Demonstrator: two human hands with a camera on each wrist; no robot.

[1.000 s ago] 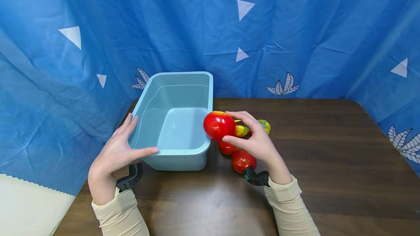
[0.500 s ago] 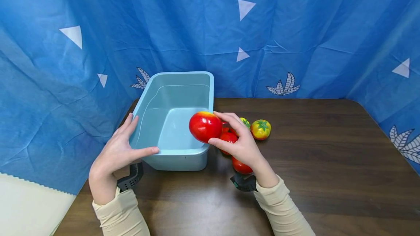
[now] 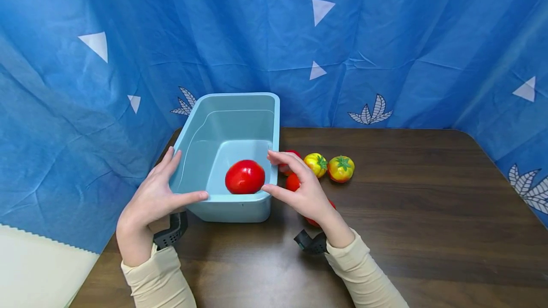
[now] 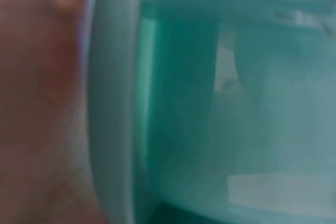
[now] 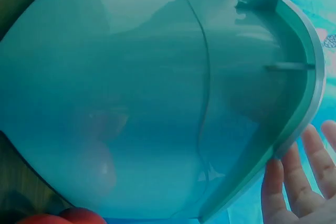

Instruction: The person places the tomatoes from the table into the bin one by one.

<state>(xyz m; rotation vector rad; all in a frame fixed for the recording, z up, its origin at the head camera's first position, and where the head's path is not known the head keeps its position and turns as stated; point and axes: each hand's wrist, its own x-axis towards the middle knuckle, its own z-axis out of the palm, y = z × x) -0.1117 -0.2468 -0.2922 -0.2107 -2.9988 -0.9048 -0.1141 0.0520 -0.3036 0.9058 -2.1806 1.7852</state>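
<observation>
A large glossy red fruit [image 3: 245,177] is inside the pale blue bin [image 3: 231,198], low behind its near wall. My right hand [image 3: 297,184] hovers at the bin's right rim, thumb and fingers spread apart with nothing between them. In the right wrist view, its straight fingers [image 5: 295,184] lie close along the bin rim. My left hand [image 3: 151,191] rests against the bin's near left corner, thumb along the front rim and straight fingers by the left side. The left wrist view shows the bin's wall [image 4: 113,98] up close and blurred.
Right of the bin lie two yellow tomatoes with green tops, one nearer [image 3: 316,164] and one farther right [image 3: 341,169]. Several red fruits, one of them a red round one [image 3: 293,182], are partly behind my right hand. A blue curtain [image 3: 299,37] hangs behind the brown table [image 3: 428,213].
My right hand has carried the red fruit left over the rim and let it go into the bin. My left hand has stayed at the corner.
</observation>
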